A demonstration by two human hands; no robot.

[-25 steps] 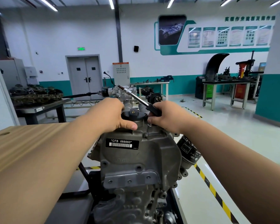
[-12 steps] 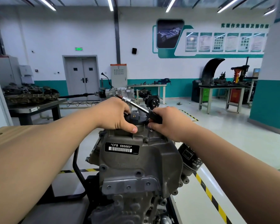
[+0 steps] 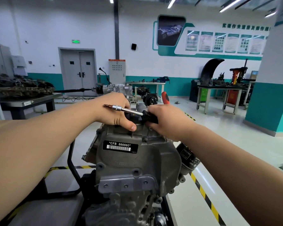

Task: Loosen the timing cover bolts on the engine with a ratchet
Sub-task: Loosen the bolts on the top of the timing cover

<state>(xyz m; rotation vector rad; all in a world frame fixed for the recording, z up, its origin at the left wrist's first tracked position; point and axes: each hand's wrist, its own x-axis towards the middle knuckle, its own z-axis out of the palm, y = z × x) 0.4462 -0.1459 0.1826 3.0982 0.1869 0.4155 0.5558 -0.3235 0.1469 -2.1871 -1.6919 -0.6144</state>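
A grey engine (image 3: 134, 160) stands upright in front of me, its timing cover facing me with a black label reading CFB 666660 (image 3: 120, 146). My left hand (image 3: 114, 111) rests on the engine's top, thumb pressed against the upper edge. My right hand (image 3: 163, 118) grips the black and red handle of a tool (image 3: 126, 109) whose chrome shaft with a bit at its tip points left across my left hand. The tip touches no bolt. Several bolts (image 3: 126, 186) sit along the cover's lower flange.
A black oil filter (image 3: 187, 158) juts from the engine's right side. The black stand frame (image 3: 72, 170) runs at the lower left. Yellow-black floor tape (image 3: 204, 194) passes on the right. Workbenches (image 3: 219, 92) and a parts table (image 3: 28, 100) stand farther off.
The tool's shaft has swung down and to the left, from pointing up and away to lying nearly level over my left hand. Both hands stay on top of the engine.
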